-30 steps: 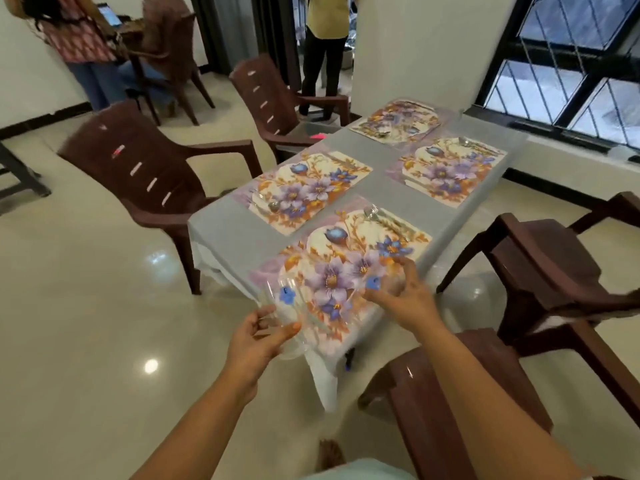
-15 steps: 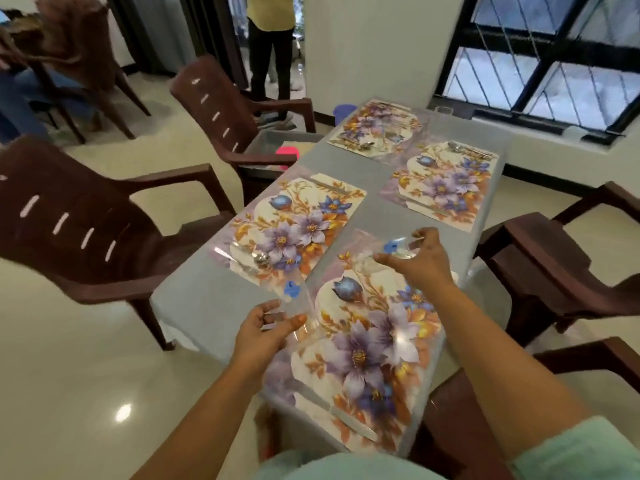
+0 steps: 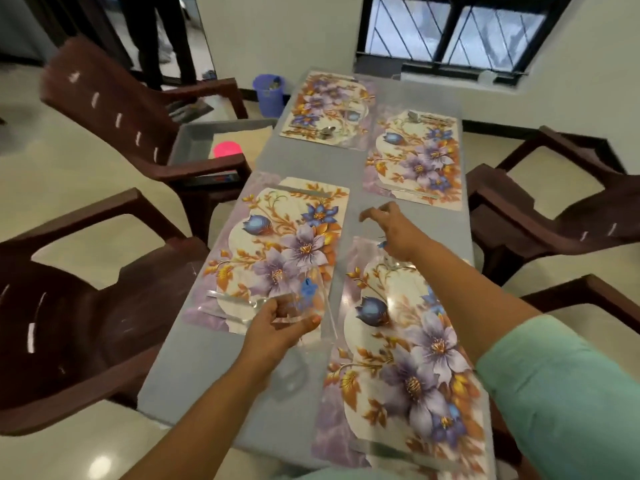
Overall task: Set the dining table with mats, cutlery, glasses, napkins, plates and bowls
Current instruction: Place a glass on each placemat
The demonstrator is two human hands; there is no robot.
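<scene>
Four floral place mats lie on the grey-clothed table (image 3: 353, 188), each with cutlery on it. My left hand (image 3: 277, 327) grips a clear glass (image 3: 306, 299) with a blue sticker, held over the gap between the near-left mat (image 3: 277, 254) and the near-right mat (image 3: 408, 358). My right hand (image 3: 391, 230) hovers over the far end of the near-right mat with its fingers curled downward. It seems to hold a second clear glass (image 3: 393, 261) from above; a blue speck shows under the palm, and the glass itself is hard to make out.
Brown plastic armchairs stand on both sides, the nearest (image 3: 86, 306) at my left and another (image 3: 554, 209) on the right. A grey tray (image 3: 194, 140) with a pink object rests on the far-left chair. A blue bin (image 3: 268, 93) stands by the wall. A person stands in the doorway.
I have stepped closer to the table. My right hand has moved forward and down toward the far end of the near-right mat. My left hand still carries its glass.
</scene>
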